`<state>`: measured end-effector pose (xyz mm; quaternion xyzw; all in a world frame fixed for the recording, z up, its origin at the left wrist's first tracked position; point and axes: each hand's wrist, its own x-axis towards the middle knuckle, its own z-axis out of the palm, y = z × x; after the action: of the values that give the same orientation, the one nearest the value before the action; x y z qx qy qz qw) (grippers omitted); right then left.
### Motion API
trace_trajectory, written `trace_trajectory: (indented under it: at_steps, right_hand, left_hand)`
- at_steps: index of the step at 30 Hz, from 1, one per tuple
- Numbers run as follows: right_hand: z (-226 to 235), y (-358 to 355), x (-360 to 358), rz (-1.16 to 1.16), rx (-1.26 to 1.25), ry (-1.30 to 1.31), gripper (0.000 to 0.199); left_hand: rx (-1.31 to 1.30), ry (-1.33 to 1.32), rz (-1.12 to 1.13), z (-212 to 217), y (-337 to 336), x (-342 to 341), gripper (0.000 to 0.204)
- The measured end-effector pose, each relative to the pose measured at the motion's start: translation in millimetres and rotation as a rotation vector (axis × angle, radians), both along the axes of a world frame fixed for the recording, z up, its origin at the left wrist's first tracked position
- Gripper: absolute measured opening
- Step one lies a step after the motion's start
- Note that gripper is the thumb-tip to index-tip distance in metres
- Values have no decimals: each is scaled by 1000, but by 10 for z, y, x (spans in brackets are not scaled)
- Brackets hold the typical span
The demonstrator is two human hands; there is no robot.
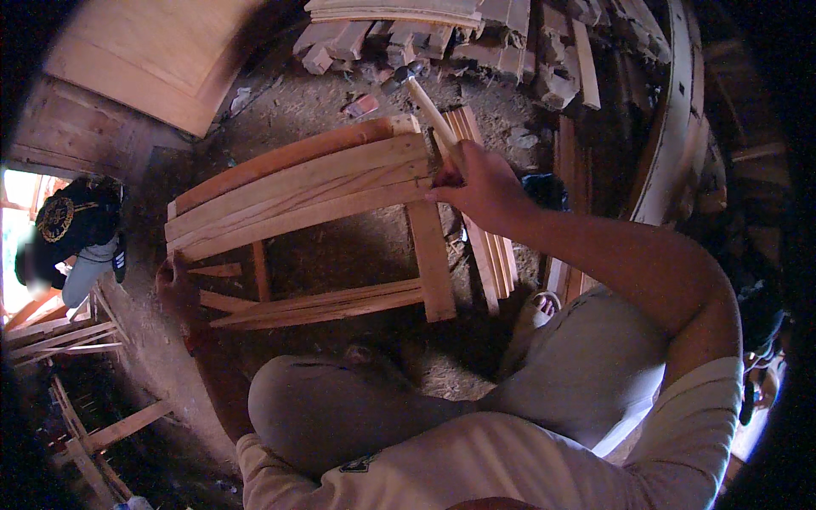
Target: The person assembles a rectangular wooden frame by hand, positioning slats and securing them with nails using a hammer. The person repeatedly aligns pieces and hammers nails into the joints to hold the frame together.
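My right hand (486,185) is closed round the wooden handle of a hammer (431,109), whose dark metal head points away from me. Its thumb side lies beside the right end of a pale wooden frame (297,194). This frame has wide planks along its far side, a reddish curved rail (289,163) behind them, and an upright piece (431,259) at the right. At the frame's near left corner, my left hand (177,287) grips the end of the wood; its fingers are partly in shadow.
Several thin slats (489,246) lie right of the frame, near my foot. Stacked timber (501,42) fills the far side. A large wooden panel (153,51) stands at the far left. Another person (81,225) in dark clothing is at the left, near loose wood strips (127,425).
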<state>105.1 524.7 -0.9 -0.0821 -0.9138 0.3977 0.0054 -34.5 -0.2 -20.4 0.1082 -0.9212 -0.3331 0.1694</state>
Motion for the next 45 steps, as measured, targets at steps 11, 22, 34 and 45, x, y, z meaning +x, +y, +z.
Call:
trace_trajectory:
  at_steps: [11, 22, 34, 45]
  right_hand:
    - [108, -67, 9, 10, -31, 62, 48]
    - [28, -24, 14, -8, -32, 64, 48]
    - [804, 444, 145, -93, 48, 91, 30]
    - [1109, 616, 512, -32, -243, -17, 34]
  left_hand:
    - [246, 21, 1, -173, -176, -58, 47]
    - [76, 24, -46, -280, -306, -190, 46]
    - [96, -44, -71, -150, -189, -153, 53]
    - [-95, 111, -1217, 996, 2320, 303, 57]
